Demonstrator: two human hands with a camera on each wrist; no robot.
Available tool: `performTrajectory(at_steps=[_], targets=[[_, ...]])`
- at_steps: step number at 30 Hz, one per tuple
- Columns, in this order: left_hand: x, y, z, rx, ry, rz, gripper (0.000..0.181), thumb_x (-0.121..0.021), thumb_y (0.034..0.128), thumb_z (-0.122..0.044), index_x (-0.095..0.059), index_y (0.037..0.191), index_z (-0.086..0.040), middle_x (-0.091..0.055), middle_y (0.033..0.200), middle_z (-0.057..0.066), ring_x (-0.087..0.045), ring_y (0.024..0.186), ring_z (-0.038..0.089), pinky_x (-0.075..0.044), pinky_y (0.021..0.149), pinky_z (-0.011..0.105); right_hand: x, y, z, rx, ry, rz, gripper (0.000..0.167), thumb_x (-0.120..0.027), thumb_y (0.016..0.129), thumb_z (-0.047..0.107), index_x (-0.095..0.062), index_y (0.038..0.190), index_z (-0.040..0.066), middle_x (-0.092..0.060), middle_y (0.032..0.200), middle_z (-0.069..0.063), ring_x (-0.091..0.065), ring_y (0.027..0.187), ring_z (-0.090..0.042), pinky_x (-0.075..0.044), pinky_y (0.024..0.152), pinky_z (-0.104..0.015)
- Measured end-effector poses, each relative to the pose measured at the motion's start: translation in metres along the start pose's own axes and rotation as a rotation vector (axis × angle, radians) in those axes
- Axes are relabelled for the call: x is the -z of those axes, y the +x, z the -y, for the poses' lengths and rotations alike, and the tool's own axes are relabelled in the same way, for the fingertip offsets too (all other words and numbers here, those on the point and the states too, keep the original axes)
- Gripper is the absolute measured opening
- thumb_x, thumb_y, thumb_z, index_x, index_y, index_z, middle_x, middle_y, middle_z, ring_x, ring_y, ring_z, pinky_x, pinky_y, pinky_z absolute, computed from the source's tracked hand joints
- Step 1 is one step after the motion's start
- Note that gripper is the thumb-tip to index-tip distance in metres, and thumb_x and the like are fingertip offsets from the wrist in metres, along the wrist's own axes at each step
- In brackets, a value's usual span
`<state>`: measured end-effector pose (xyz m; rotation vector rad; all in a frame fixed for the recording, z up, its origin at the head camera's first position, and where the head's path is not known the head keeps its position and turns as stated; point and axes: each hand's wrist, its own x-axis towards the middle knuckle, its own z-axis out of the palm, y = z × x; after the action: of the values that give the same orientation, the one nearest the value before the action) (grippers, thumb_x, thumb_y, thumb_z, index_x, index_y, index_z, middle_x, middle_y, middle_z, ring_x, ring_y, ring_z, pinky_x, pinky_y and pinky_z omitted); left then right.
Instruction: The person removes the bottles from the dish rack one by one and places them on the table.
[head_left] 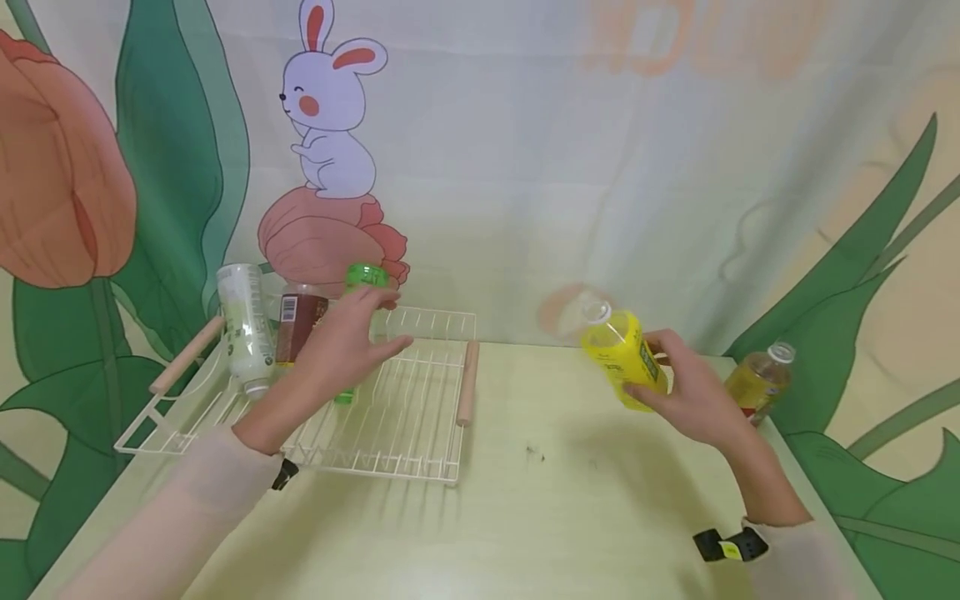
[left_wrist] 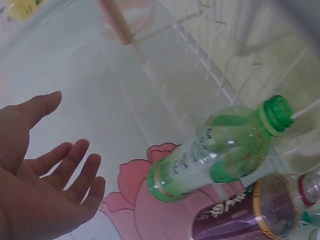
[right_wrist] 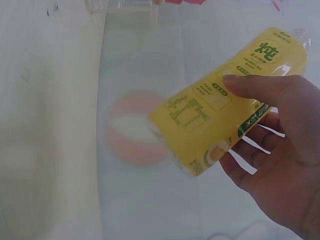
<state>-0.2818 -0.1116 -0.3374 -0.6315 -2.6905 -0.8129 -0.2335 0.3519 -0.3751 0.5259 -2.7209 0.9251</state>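
My right hand (head_left: 693, 392) grips a yellow-labelled bottle (head_left: 626, 358) above the table, its clear end tilted up and to the left; the right wrist view shows thumb and fingers round the bottle (right_wrist: 215, 100). Over the white wire rack (head_left: 450, 482) my left hand (head_left: 337, 346) holds nothing, fingers and thumb apart. Just beyond it a green bottle (head_left: 367, 275) lies in the rack, partly hidden by the hand. In the left wrist view the green-capped bottle (left_wrist: 215, 150) is apart from the hand (left_wrist: 55, 185). A dark-labelled bottle (head_left: 297, 325) and a white bottle (head_left: 247, 329) lean at the rack's left.
A bottle with yellowish contents (head_left: 761, 379) stands at the table's right edge, beside my right hand. The rack has wooden handles (head_left: 467, 383) on its sides. A curtain (head_left: 510, 167) printed with a rabbit and flowers hangs behind the table (head_left: 525, 517).
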Motion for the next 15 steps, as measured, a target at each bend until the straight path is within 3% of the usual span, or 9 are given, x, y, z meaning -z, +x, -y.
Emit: performTrajectory(at_steps=[4, 8, 15], targets=[[-0.003, -0.003, 0.012, 0.041, 0.002, -0.038, 0.065, -0.081, 0.0952, -0.025, -0.052, 0.148, 0.001, -0.059, 0.139, 0.018, -0.052, 0.132, 0.038, -0.047, 0.108, 0.056, 0.005, -0.003, -0.02, -0.031, 0.052, -0.045, 0.06, -0.082, 0.095, 0.018, -0.049, 0.142, 0.003, -0.061, 0.135, -0.017, -0.056, 0.127, -0.042, -0.046, 0.105, -0.068], [-0.011, -0.004, 0.022, 0.102, -0.053, -0.049, 0.07, -0.081, 0.0945, -0.025, -0.047, 0.149, 0.002, -0.053, 0.143, 0.021, -0.047, 0.135, 0.042, -0.044, 0.11, 0.059, 0.006, -0.012, -0.038, -0.101, 0.078, -0.099, 0.061, -0.08, 0.097, 0.021, -0.046, 0.144, 0.002, -0.059, 0.135, -0.02, -0.056, 0.128, -0.045, -0.048, 0.104, -0.067], [-0.022, -0.004, 0.039, 0.182, -0.088, -0.067, 0.082, -0.08, 0.0945, -0.026, -0.036, 0.156, 0.006, -0.044, 0.152, 0.027, -0.04, 0.143, 0.048, -0.036, 0.116, 0.065, -0.009, -0.017, -0.067, -0.183, 0.055, -0.261, 0.065, -0.08, 0.097, 0.025, -0.046, 0.143, -0.004, -0.06, 0.134, -0.023, -0.06, 0.125, -0.045, -0.052, 0.101, -0.06]])
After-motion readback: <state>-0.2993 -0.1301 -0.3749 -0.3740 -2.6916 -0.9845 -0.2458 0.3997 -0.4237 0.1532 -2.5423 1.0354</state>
